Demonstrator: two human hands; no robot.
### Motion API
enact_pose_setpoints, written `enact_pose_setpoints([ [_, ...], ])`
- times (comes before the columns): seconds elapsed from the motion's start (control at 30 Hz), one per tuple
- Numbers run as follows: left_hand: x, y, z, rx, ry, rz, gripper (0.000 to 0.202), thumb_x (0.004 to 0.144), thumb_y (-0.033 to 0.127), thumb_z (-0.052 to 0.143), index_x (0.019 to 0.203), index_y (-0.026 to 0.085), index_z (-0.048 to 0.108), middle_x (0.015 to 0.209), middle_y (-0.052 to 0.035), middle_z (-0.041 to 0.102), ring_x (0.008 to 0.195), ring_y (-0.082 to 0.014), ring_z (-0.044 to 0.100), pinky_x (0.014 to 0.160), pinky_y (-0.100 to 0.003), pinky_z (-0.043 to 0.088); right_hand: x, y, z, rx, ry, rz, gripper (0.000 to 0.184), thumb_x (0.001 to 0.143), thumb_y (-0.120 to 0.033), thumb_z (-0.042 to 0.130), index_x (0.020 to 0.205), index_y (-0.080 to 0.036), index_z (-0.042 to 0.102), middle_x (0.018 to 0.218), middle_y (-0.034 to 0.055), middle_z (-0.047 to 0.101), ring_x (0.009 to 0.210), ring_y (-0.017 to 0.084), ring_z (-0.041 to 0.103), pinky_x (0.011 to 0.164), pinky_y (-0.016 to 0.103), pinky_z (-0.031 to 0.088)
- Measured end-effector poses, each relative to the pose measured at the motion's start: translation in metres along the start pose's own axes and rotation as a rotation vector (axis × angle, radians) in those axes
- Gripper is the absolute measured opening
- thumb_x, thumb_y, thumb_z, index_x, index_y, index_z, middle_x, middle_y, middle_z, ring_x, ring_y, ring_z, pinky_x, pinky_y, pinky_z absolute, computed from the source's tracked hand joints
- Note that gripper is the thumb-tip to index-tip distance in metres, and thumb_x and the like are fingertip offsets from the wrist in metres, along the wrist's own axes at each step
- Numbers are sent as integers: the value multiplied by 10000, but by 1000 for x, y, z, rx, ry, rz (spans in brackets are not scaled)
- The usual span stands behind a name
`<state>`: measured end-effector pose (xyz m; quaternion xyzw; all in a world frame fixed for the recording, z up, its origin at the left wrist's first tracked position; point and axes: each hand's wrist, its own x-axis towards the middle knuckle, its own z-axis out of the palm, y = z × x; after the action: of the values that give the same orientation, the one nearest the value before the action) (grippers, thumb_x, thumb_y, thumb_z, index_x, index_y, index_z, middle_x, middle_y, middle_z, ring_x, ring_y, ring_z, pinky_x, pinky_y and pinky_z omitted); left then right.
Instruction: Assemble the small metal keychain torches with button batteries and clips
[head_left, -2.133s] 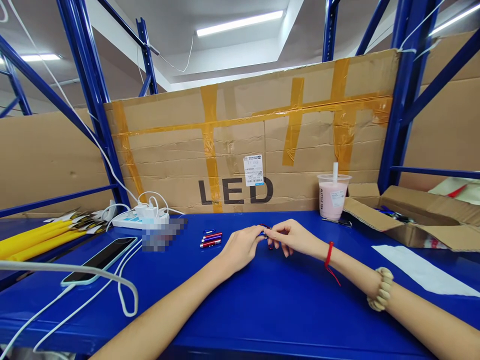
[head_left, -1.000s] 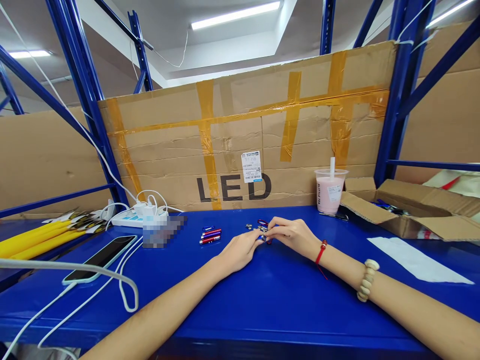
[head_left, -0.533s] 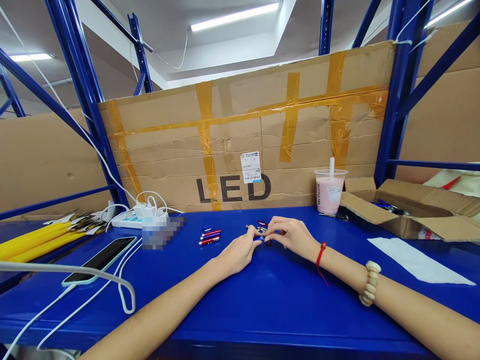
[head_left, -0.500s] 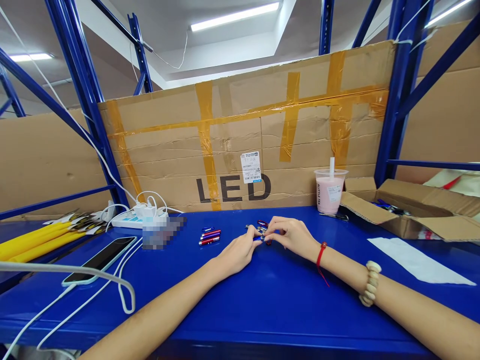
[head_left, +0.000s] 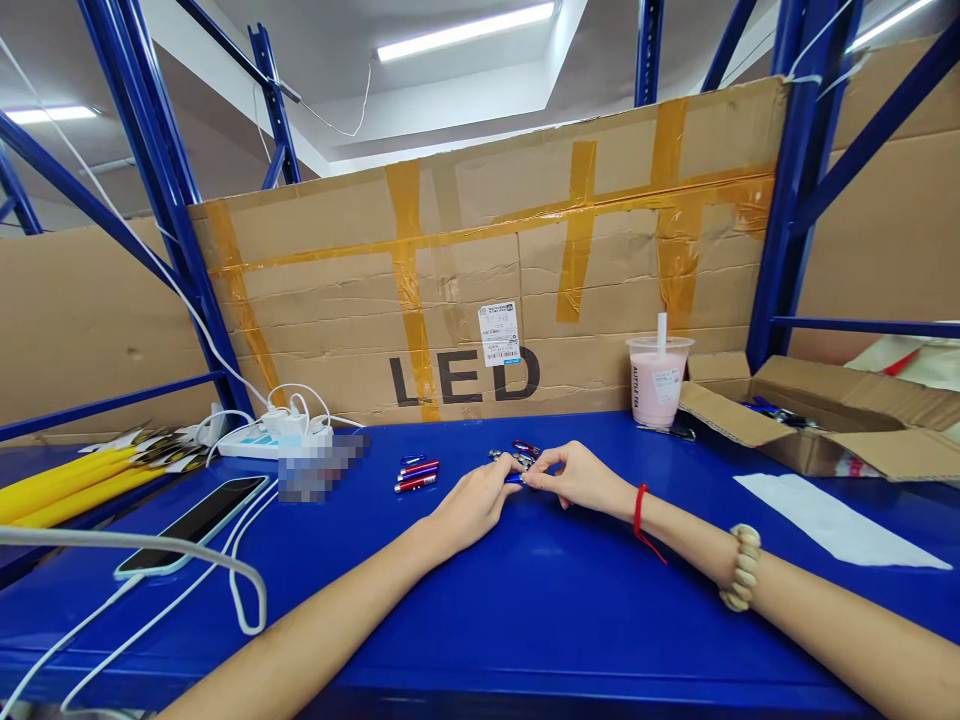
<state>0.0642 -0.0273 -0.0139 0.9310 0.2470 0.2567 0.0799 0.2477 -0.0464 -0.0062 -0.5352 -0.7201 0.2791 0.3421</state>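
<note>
My left hand [head_left: 474, 502] and my right hand [head_left: 581, 476] meet at the middle of the blue table [head_left: 525, 610], fingertips pinched together on a small blue object [head_left: 517, 478] that is mostly hidden between them. Just behind the fingers lie a few small metal parts and a red-and-blue clip [head_left: 521, 451]. To the left of my left hand lie three small red and blue pen-like lights [head_left: 417, 472]. A red string and a bead bracelet sit on my right wrist.
A taped cardboard sheet marked LED [head_left: 480, 290] stands behind the table. A pink drink cup [head_left: 657, 382] and an open cardboard box [head_left: 817, 420] are at the right, with white paper [head_left: 825, 520]. A phone [head_left: 195, 510], cables, a power strip [head_left: 262, 440] and yellow items [head_left: 67, 480] are left.
Both hands have stayed together at the table's middle, fingers shifting slightly on the small object. The view has tilted a little, so the metal parts behind the fingers now show.
</note>
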Motion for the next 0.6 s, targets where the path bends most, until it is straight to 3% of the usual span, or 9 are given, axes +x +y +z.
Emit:
enact_pose_setpoints([
  [0.27, 6, 0, -1, 77, 27, -113, 127, 890, 206, 356, 980, 183, 443, 1008, -51, 586, 922, -184, 557, 774, -283, 423, 3, 1, -7, -71, 73, -93, 388, 670, -503, 602, 800, -141, 656, 735, 25, 644, 389, 29, 462, 412, 165, 342],
  [0.6, 5, 8, -7, 120, -20, -210, 185, 894, 235, 350, 1037, 203, 464, 925, -28, 617, 831, -185, 594, 712, -269, 428, -4, -5, -14, -466, 250, -425, 177, 728, -421, 606, 790, -284, 698, 808, -35, 624, 519, 15, 474, 500, 162, 301],
])
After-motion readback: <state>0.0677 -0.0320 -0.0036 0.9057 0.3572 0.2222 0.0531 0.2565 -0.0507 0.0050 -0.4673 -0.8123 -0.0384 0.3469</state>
